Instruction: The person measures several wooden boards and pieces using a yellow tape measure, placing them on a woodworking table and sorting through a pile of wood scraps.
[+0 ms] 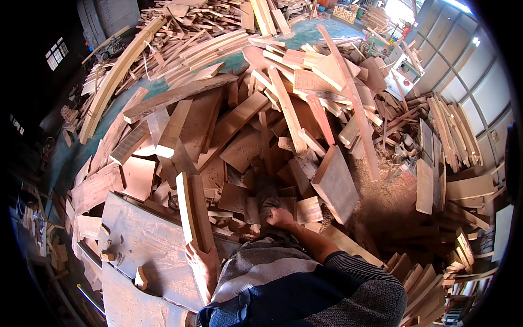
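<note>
My left hand (202, 267) grips the near end of a wooden block (195, 210), with its thumb and fingers around the lower end. A pale face and a browner face show along its length; whether these are one piece or two laid together I cannot tell. The block stands over the right edge of a dusty metal machine table (147, 234). My right hand (280, 218) is closed against my dark trouser leg (267, 193), its fingers curled; whether cloth or anything else is in them is hidden.
A heap of loose boards (234, 128) rises in front of me. Small wood scraps (140, 278) lie on the metal table. Sawdust (381, 196) covers ground at the right. Planks (452, 131) lean near a panelled wall (457, 60), and long curved timbers (117, 76) lie far left.
</note>
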Tool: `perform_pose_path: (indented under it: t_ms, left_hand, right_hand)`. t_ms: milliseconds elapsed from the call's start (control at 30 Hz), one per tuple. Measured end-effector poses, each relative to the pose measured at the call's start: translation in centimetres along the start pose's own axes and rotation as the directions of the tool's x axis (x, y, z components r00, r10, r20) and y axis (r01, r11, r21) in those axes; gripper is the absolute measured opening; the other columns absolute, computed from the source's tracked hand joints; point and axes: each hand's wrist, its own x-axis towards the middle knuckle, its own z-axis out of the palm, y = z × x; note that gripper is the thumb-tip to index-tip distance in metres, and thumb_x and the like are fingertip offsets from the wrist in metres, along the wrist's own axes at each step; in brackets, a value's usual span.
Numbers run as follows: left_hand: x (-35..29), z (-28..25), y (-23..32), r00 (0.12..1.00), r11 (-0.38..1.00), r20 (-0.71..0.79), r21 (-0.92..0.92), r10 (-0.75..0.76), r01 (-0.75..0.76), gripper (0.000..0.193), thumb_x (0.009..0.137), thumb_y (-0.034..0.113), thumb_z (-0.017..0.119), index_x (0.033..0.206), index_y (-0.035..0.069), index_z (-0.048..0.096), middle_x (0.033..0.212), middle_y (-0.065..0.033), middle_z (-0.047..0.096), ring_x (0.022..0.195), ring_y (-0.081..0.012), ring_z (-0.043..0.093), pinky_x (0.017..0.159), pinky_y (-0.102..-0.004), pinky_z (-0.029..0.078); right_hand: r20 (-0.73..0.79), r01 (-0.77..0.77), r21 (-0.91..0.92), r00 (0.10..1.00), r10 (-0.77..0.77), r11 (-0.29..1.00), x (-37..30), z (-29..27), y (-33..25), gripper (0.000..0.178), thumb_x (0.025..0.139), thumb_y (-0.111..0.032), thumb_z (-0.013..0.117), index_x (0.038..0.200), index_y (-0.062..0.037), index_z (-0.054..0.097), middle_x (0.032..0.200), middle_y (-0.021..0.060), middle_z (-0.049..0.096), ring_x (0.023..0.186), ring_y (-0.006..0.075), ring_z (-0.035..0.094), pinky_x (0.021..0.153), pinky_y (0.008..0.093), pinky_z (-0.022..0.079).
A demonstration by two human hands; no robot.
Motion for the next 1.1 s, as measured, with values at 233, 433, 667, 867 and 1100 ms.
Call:
perform_pose_path:
  t_ms: [233,433,667,867,1100]
  left_hand:
    - [0.0,0.4,0.4,0.998,1.000,-0.056,-0.024,-0.009,0.007,0.081,0.070,0.026,0.084,0.135,-0.003,0.047,0.131,-0.0246,0.052,0.124,-0.0476,0.050,0.109,-0.0590,0.041]
    - [0.0,0.3,-0.5,0.999,1.000,-0.042,-0.013,-0.002,0.002,0.082,0.071,0.027,0.083,0.138,-0.004,0.045,0.134,-0.0253,0.050,0.125,-0.0482,0.050,0.109,-0.0589,0.041]
    - [-0.1,-0.4,0.3,1.000,1.000,-0.021,-0.017,-0.016,0.016,0.081,0.072,0.024,0.083,0.137,-0.004,0.044,0.133,-0.0256,0.050,0.125,-0.0488,0.050,0.110,-0.0587,0.041]
    - [-0.2,-0.8,0.7,1.000,0.999,0.008,-0.053,0.003,-0.002,0.080,0.075,0.025,0.082,0.138,-0.005,0.043,0.132,-0.0277,0.049,0.125,-0.0504,0.048,0.109,-0.0599,0.040]
    - [0.0,-0.3,-0.1,1.000,0.999,-0.014,-0.043,0.004,-0.004,0.079,0.073,0.025,0.083,0.136,-0.003,0.044,0.129,-0.0259,0.050,0.124,-0.0499,0.049,0.108,-0.0601,0.041]
  right_hand:
    - [-0.023,0.018,0.021,1.000,-0.017,1.000,-0.1,0.1,0.4,0.055,0.083,-0.047,0.063,0.113,-0.0008,0.070,0.107,0.0304,0.072,0.104,0.0487,0.069,0.094,0.0543,0.055]
    - [-0.033,0.077,0.020,0.997,-0.077,0.997,0.4,0.9,0.7,0.053,0.083,-0.045,0.063,0.110,-0.0002,0.071,0.104,0.0299,0.072,0.100,0.0485,0.069,0.092,0.0547,0.055]
    - [-0.035,0.070,0.032,0.997,-0.069,0.997,0.2,0.8,0.6,0.055,0.084,-0.046,0.063,0.115,-0.0006,0.070,0.111,0.0303,0.072,0.107,0.0470,0.069,0.095,0.0540,0.054]
    - [0.034,0.024,0.007,0.999,-0.024,1.000,0.1,0.1,0.5,0.061,0.085,-0.047,0.062,0.124,0.0002,0.067,0.120,0.0309,0.069,0.114,0.0476,0.066,0.101,0.0535,0.052]
    - [0.119,0.027,0.000,0.993,-0.027,1.000,0.1,-0.6,-0.2,0.066,0.089,-0.048,0.058,0.130,0.0031,0.062,0.127,0.0335,0.066,0.119,0.0511,0.063,0.104,0.0556,0.050]
